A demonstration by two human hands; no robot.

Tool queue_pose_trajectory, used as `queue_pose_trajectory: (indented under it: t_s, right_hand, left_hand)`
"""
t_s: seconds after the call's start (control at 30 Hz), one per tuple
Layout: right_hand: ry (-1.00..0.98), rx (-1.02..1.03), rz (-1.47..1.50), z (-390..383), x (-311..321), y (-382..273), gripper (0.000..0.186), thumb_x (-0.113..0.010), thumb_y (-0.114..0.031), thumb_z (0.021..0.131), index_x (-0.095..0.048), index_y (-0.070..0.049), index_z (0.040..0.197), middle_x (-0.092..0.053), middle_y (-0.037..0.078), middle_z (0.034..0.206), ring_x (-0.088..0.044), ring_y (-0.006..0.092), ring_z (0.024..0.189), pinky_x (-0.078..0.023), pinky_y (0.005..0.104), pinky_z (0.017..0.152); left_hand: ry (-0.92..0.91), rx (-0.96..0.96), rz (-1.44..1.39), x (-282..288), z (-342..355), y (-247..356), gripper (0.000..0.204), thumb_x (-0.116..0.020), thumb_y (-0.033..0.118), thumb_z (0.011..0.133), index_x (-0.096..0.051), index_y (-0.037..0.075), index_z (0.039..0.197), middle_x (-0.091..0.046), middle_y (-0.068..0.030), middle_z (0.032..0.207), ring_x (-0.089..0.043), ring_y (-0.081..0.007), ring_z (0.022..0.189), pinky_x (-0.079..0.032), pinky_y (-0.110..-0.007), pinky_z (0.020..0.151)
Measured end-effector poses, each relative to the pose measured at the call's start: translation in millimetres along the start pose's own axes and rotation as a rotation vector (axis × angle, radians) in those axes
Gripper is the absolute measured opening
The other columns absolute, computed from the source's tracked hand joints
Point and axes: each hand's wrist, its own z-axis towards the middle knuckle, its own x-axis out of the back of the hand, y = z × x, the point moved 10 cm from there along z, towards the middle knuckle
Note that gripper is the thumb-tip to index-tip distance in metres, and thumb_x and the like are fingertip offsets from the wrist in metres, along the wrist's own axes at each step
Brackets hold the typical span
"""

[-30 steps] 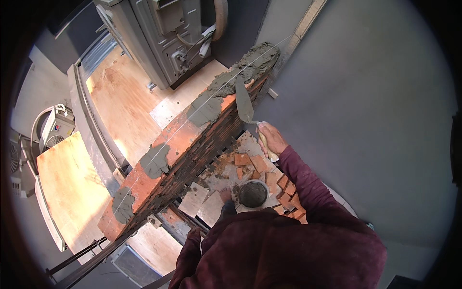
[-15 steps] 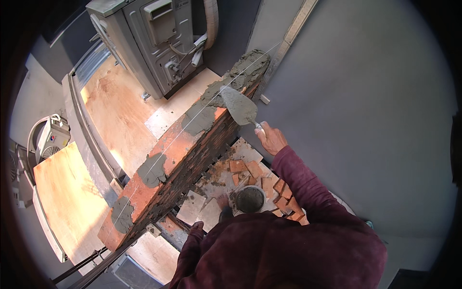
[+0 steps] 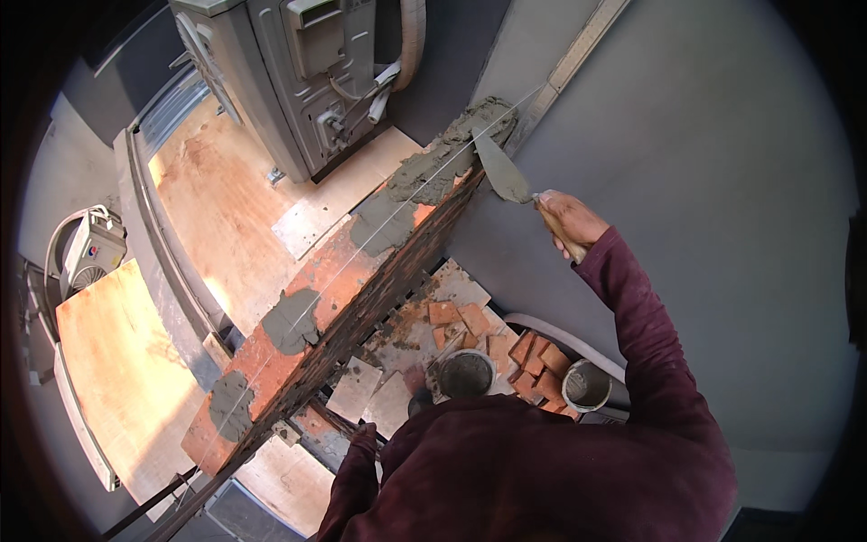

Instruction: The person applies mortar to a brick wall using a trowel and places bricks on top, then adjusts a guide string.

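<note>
The trowel has shifted toward the far end of the brick wall, right hand clamped round it; left hand, cannot tell; mortar spreading seems underway; next calls for levelling.

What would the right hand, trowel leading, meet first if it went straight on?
Probably the grey mortar atop the brick wall: the tip of the trowel in the right hand overlaps that mortar in view, though contact is unclear.

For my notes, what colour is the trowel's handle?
The handle is light brown; the head view shows it best.
</note>
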Motion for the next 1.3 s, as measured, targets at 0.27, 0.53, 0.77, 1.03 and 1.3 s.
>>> queue_pose_trajectory:
  t_s: [0.27,0.53,0.77,1.03,1.3]
  right_hand:
    - [-0.308,-0.143,-0.050,7,-13,-60,0.033,-0.030,-0.034,0.104,-0.045,-0.005,0.102,-0.046,0.001,0.066,-0.046,0.0073,0.040,-0.045,0.0223,0.032]
    - [-0.319,-0.016,-0.238,-29,-77,-54,0.038,-0.030,-0.036,0.104,-0.048,-0.005,0.096,-0.048,0.005,0.057,-0.050,0.0128,0.039,-0.045,0.0284,0.033]
    - [0.139,0.583,-0.884,-25,-83,-25,0.030,-0.042,-0.030,0.099,-0.048,-0.002,0.107,-0.060,0.023,0.078,-0.061,0.0411,0.069,-0.050,0.0480,0.062]
    - [0.598,0.666,-0.723,73,-23,61,0.030,-0.044,-0.031,0.097,-0.049,-0.004,0.109,-0.062,0.023,0.089,-0.061,0.0445,0.077,-0.049,0.0524,0.067]
    - [0.121,0.439,0.122,33,-151,108,0.034,-0.037,-0.034,0.100,-0.049,-0.002,0.103,-0.054,0.019,0.070,-0.059,0.0327,0.053,-0.047,0.0454,0.057]
  left_hand:
    - [0.009,-0.010,-0.100,-46,48,43,0.029,-0.064,0.033,0.089,-0.069,0.006,0.098,-0.069,-0.0046,0.089,-0.062,-0.0153,0.087,-0.049,-0.033,0.083]
    - [-0.034,-0.080,-0.041,-61,52,65,0.029,-0.064,0.033,0.087,-0.070,0.007,0.099,-0.069,-0.0042,0.090,-0.061,-0.0138,0.087,-0.049,-0.032,0.085]
    - [-0.037,0.025,0.052,-54,41,35,0.030,-0.062,0.031,0.089,-0.068,0.005,0.102,-0.070,-0.0064,0.093,-0.063,-0.0167,0.091,-0.048,-0.034,0.086]
    - [0.052,-0.095,-0.146,-91,-44,49,0.018,-0.066,0.022,0.090,-0.071,0.006,0.097,-0.070,-0.0025,0.092,-0.062,-0.0115,0.091,-0.049,-0.031,0.086]
    - [-0.221,0.273,-0.071,-195,-118,20,0.055,-0.059,0.045,0.091,-0.057,0.003,0.126,-0.062,-0.0108,0.119,-0.055,-0.0208,0.115,-0.041,-0.032,0.099]
